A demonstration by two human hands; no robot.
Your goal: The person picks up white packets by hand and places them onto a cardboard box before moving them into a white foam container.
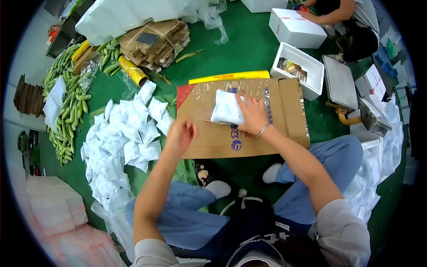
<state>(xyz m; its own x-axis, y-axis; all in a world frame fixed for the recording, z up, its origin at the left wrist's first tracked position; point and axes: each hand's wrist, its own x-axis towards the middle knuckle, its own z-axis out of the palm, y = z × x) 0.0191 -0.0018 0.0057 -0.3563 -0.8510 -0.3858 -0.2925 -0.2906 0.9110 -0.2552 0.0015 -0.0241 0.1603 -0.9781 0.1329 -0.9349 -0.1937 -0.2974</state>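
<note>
On a flat brown cardboard box (284,102) in front of me lies a small stack of white packets (226,108), which look like gel ice packs. My right hand (253,115) grips its right side, thumb at the near edge and fingers over the top. To the left, my left hand (181,135) hovers near the cardboard's left edge. Its fingers are curled in, slightly blurred, and nothing shows in them. Beyond that hand, a large heap of similar white packets (120,138) spreads over the floor.
Green corn cobs (71,111) are piled at far left. Behind the cardboard are a yellow roll (229,76), flattened cardboard (155,44) and an open white foam box (307,55). A platform scale (340,82) stands right. Another person's hand (309,17) rests on a closed foam box (296,29).
</note>
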